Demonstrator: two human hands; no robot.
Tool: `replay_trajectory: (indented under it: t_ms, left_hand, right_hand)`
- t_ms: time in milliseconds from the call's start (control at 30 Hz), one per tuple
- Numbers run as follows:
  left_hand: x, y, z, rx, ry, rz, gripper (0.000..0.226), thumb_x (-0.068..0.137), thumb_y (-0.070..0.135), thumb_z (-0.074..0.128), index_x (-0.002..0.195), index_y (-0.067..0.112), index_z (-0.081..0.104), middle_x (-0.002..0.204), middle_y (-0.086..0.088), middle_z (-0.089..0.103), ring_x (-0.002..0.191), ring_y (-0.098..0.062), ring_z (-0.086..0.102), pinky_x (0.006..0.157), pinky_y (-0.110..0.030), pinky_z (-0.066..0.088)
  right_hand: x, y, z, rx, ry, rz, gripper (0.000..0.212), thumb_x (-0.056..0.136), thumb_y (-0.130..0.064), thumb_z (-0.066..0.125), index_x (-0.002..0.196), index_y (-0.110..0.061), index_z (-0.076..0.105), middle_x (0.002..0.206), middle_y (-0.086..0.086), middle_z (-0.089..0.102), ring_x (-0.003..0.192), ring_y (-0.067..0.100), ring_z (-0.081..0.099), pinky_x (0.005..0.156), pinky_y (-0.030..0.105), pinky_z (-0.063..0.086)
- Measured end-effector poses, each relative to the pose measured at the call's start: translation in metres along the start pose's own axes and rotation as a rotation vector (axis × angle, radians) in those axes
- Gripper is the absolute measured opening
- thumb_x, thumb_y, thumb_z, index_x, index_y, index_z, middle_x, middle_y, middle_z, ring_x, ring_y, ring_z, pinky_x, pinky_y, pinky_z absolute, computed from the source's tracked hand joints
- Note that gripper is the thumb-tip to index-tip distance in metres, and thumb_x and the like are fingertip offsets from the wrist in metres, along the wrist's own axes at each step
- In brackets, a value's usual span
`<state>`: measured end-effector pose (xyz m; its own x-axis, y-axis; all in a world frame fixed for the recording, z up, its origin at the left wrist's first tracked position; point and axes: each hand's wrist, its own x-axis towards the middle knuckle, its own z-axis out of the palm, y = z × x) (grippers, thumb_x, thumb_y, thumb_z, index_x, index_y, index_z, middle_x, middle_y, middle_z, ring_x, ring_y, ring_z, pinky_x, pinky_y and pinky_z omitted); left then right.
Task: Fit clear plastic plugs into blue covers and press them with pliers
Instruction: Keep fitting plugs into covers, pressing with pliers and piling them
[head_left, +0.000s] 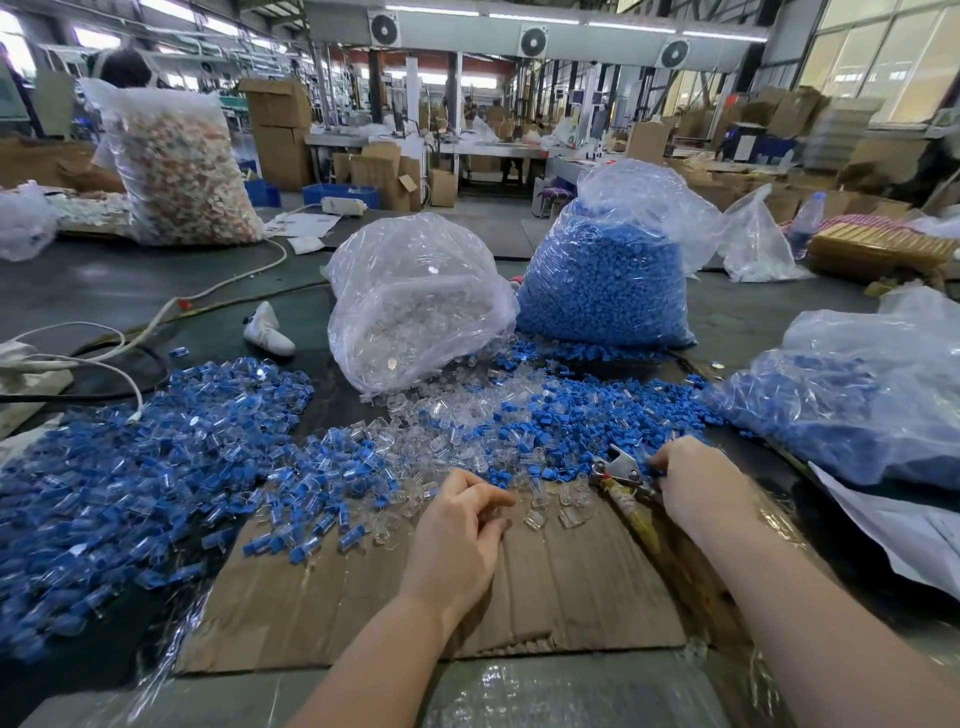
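Surroundings: a bag of clear plugs (415, 301) and a bag of blue covers (608, 280) stand side by side at the far edge of the work area; a third bag of blue parts (852, 410) lies to the right.
Finished pile: assembled blue-and-clear pieces (130, 467) spread wide on the left of the table (104, 280).
Loose stock: clear plugs (447, 431) in the middle, blue covers (576, 421) just right of them, the two heaps mixing at their edges.
Work mat: flattened cardboard (545, 587) under both forearms.
Pliers: pliers (621, 486) lie at the cardboard's right edge, long axis slanting, jaws towards the blue covers, yellowish handles towards the person.
Left hand (457, 535): its grip has fingers curled, tips meeting beside loose clear plugs; whether it pinches one, I cannot tell.
Right hand (696, 483): fingers bent down into the blue covers, just beside the pliers' head; what they hold is hidden.
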<state>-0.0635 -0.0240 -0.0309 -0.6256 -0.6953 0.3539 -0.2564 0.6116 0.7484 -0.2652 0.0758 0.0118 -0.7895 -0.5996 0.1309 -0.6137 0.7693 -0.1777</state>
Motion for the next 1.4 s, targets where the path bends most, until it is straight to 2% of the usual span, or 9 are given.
replay_trajectory:
  t_ms: [67,167,300,500,667,767,933,1067,1400]
  left_hand:
    - [-0.001,0.002,-0.001,-0.023,-0.021,-0.009,0.018,0.083,0.004,0.065,0.091,0.020,0.067,0.086,0.020,0.052,0.083,0.020,0.050,0.073,0.002,0.038]
    - [-0.002,0.002,-0.002,0.024,-0.024,-0.025,0.027,0.083,0.008,0.065,0.082,0.035,0.059,0.083,0.021,0.052,0.085,0.009,0.049,0.076,0.000,0.037]
    - [-0.002,0.002,-0.003,-0.007,-0.002,-0.045,0.028,0.084,0.011,0.065,0.085,0.038,0.057,0.086,0.025,0.052,0.083,0.011,0.049,0.076,0.004,0.035]
    - [-0.001,-0.001,-0.003,-0.032,0.039,-0.049,0.015,0.085,0.016,0.066,0.096,0.025,0.068,0.088,0.020,0.056,0.084,0.007,0.052,0.075,0.002,0.034]
    - [-0.001,-0.002,-0.003,-0.026,0.052,-0.030,0.012,0.084,0.013,0.066,0.092,0.022,0.067,0.086,0.017,0.058,0.083,0.003,0.054,0.075,-0.002,0.037]
    - [-0.001,-0.002,-0.002,-0.031,0.050,-0.039,0.012,0.085,0.014,0.066,0.090,0.025,0.065,0.085,0.017,0.060,0.083,0.002,0.055,0.074,-0.002,0.038]
    - [-0.001,-0.002,-0.003,-0.053,0.040,-0.073,0.017,0.085,0.012,0.064,0.096,0.026,0.068,0.087,0.020,0.061,0.083,0.008,0.055,0.074,0.001,0.038]
    - [-0.002,-0.001,-0.004,-0.114,0.026,-0.129,0.019,0.086,0.012,0.064,0.089,0.031,0.064,0.083,0.017,0.064,0.078,0.008,0.058,0.071,-0.002,0.042]
    - [-0.003,0.006,-0.010,-0.193,-0.036,-0.185,0.016,0.084,0.010,0.066,0.082,0.026,0.062,0.077,0.007,0.065,0.071,-0.001,0.061,0.068,-0.011,0.048]
  right_hand:
    - [0.000,0.000,0.001,0.000,0.013,-0.012,0.019,0.089,-0.007,0.055,0.104,-0.014,0.066,0.098,0.005,0.065,0.089,0.023,0.061,0.071,0.030,0.046]
    - [-0.001,0.001,0.001,-0.008,0.046,-0.040,0.023,0.089,-0.003,0.053,0.105,-0.014,0.065,0.100,0.005,0.065,0.091,0.022,0.061,0.074,0.031,0.048]
    - [-0.007,-0.004,-0.003,0.115,0.192,-0.106,0.029,0.092,-0.001,0.051,0.117,-0.012,0.061,0.109,0.008,0.064,0.096,0.021,0.059,0.083,0.031,0.048]
    - [-0.053,-0.050,0.000,0.504,0.081,-0.344,0.035,0.095,-0.003,0.045,0.127,-0.013,0.055,0.105,-0.002,0.052,0.079,0.000,0.049,0.075,-0.003,0.036]
    - [-0.079,-0.063,0.025,0.463,0.039,-0.451,0.027,0.094,-0.011,0.050,0.117,-0.017,0.062,0.102,-0.004,0.045,0.093,0.012,0.051,0.087,0.019,0.040]
    - [-0.084,-0.061,0.032,0.499,0.091,-0.446,0.010,0.089,-0.014,0.060,0.097,-0.014,0.065,0.096,-0.002,0.053,0.087,0.017,0.056,0.079,0.026,0.043]
    - [-0.086,-0.058,0.037,0.735,0.200,-0.364,0.014,0.084,-0.003,0.064,0.087,-0.016,0.070,0.083,-0.009,0.066,0.079,0.005,0.060,0.075,0.019,0.047]
    - [-0.088,-0.056,0.041,0.848,0.181,-0.307,0.017,0.085,-0.010,0.066,0.082,-0.027,0.066,0.076,-0.016,0.066,0.076,-0.002,0.061,0.071,0.015,0.048]
    - [-0.093,-0.059,0.039,0.645,0.200,-0.405,0.009,0.088,-0.025,0.062,0.082,-0.020,0.061,0.076,-0.012,0.059,0.072,0.005,0.054,0.066,0.026,0.047]
